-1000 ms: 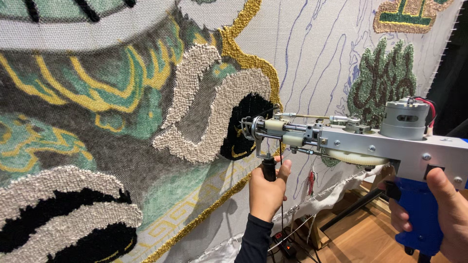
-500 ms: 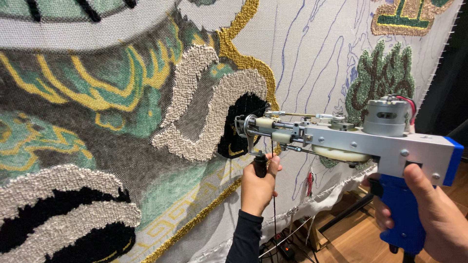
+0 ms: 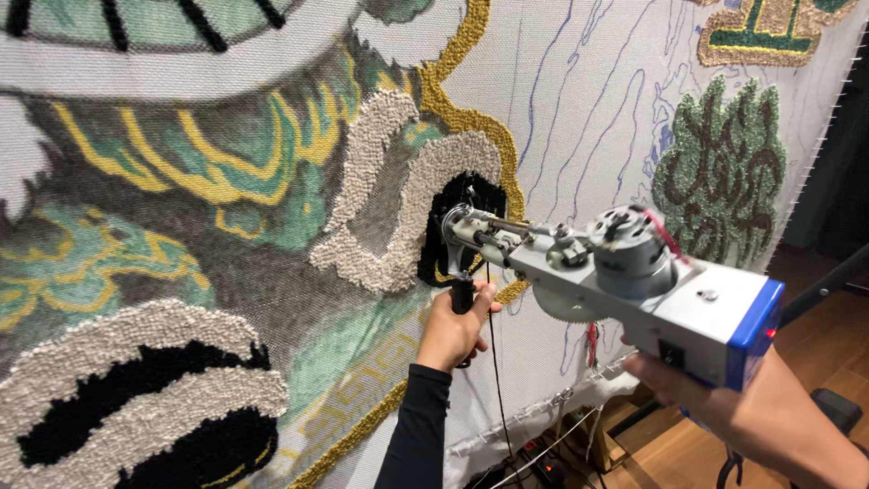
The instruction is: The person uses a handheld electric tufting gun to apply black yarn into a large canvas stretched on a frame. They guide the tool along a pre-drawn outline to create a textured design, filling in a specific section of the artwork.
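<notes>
A green and dark tufted tree (image 3: 724,172) stands on bare white backing at upper right, beside thin blue guide lines (image 3: 579,109). A gold and green motif (image 3: 769,32) fills the top right corner. Below, a wooden floor (image 3: 688,453) shows past the cloth's hem, with cables (image 3: 543,462) and a dark frame leg (image 3: 819,294) near it

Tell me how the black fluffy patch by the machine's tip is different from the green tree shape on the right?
The black patch is one solid colour; the green tree shape mixes light green with dark squiggly lines. The black patch is hemmed in by cream and gold tufting; the tree stands alone on bare white cloth. The tufting gun points at the black patch, not the tree. Both are fuzzy yarn.
</notes>
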